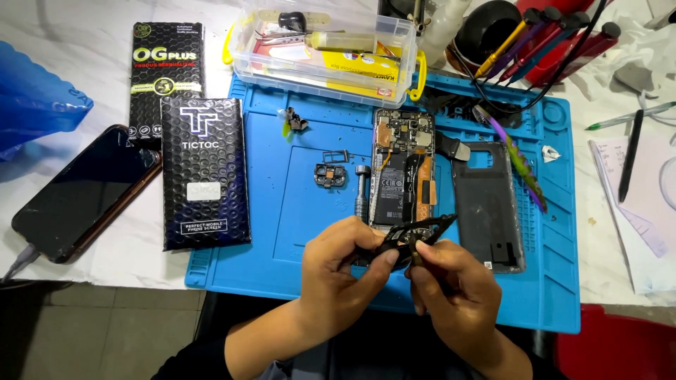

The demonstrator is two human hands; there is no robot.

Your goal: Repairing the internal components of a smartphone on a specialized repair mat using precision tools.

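Both hands meet over the near edge of a blue repair mat [282, 232]. My left hand [338, 271] pinches a thin black plastic cover piece [415, 231] between thumb and fingers. My right hand [451, 288] grips the same piece from the right side. Just beyond them lies an opened phone [401, 169] with its battery and boards exposed. Its dark back cover [486, 204] rests to the right. A small camera module [330, 175] and a metal screwdriver handle [362, 190] lie to the left of the phone.
Two black packaged screen boxes [204, 172] and a dark phone on a cable [84, 190] lie left of the mat. A clear plastic box of tools [324, 49] stands at the back. Screwdrivers in a holder [542, 32], pens and paper [634, 204] sit at the right.
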